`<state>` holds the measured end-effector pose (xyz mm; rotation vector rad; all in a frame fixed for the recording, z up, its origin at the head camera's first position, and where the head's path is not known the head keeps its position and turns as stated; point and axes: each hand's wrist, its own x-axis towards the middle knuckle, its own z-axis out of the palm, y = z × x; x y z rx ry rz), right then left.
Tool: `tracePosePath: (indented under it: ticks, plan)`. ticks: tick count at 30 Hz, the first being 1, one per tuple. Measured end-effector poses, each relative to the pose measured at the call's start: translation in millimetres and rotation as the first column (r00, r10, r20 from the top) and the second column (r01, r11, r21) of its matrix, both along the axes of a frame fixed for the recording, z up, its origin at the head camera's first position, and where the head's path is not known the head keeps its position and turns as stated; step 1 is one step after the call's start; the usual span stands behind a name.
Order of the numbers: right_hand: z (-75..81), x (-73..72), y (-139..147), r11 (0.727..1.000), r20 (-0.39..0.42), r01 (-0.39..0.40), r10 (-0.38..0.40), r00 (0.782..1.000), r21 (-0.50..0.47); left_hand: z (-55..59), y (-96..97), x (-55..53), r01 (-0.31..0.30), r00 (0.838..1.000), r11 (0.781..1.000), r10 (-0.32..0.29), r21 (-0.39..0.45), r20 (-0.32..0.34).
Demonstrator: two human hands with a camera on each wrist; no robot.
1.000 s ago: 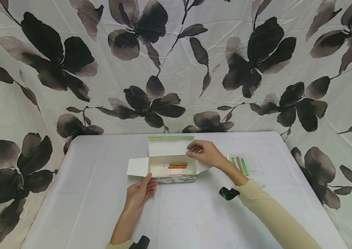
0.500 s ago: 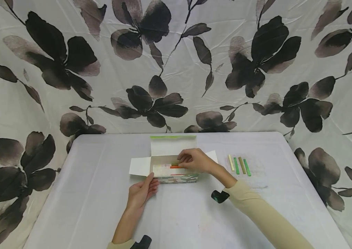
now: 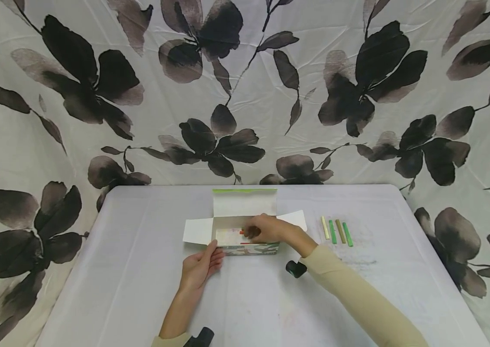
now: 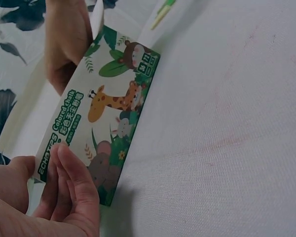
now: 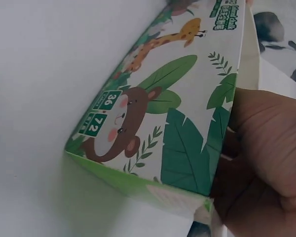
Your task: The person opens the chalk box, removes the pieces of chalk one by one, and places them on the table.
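Observation:
A chalk box [image 3: 249,250], its front printed with animals, lies with its lid and side flaps folded out. My left hand [image 3: 199,267] grips the box's front left corner, thumb over the rim and fingers against the printed front. My right hand [image 3: 268,229] reaches down inside the box at its right half, fingers curled. The end of an orange chalk stick [image 3: 241,232] shows just left of those fingertips. In the right wrist view, the box wall hides the fingertips of the right hand [image 5: 271,163], so whether they pinch a chalk is unclear.
Right of the box, several chalk sticks lie in a row on the white-covered table: a pale yellow chalk [image 3: 324,227], a green chalk [image 3: 332,231], an olive chalk [image 3: 340,231] and another green one. A floral cloth [image 3: 223,144] hangs behind the table.
My right hand has moved left and down from above the right side flap into the box, covering most of the chalk there. My left hand keeps its grip on the corner.

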<state>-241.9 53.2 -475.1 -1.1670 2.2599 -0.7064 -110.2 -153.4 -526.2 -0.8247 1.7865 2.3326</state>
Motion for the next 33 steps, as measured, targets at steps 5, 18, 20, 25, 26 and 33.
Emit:
tracePosePath:
  ticks: [5, 18, 20, 25, 26, 33]
  plan:
    - [0.6, -2.4, -9, 0.985, 0.010, -0.006, 0.004, 1.000, 0.174, 1.3, 0.5, 0.2, 0.006, 1.000, 1.000, -0.006, 0.011, -0.013]
    - [0.2, -7.8, -16, 0.957, 0.057, -0.006, -0.012, 0.998, 0.291, 2.8, 2.1, 0.3, -0.013, 1.000, 1.000, 0.013, 0.006, -0.010]
    - [-0.8, -9.0, -14, 0.966, 0.055, 0.007, -0.022, 0.998, 0.258, 2.8, 2.4, 0.3, -0.013, 1.000, 1.000, 0.013, 0.006, -0.011]
    - [-0.2, -10.2, -5, 0.995, 0.033, 0.014, -0.017, 0.999, 0.101, 2.4, 1.8, 0.6, -0.006, 1.000, 1.000, 0.006, 0.011, -0.011]
    - [0.8, -10.0, -3, 0.998, 0.030, 0.011, -0.013, 0.999, 0.066, 2.4, 1.5, 0.7, -0.004, 1.000, 1.000, 0.004, 0.011, -0.010]
    - [9.3, -9.4, 17, 0.990, 0.029, 0.065, -0.062, 0.998, -0.127, 2.6, 2.3, 1.3, 0.001, 1.000, 1.000, 0.000, 0.011, -0.014]
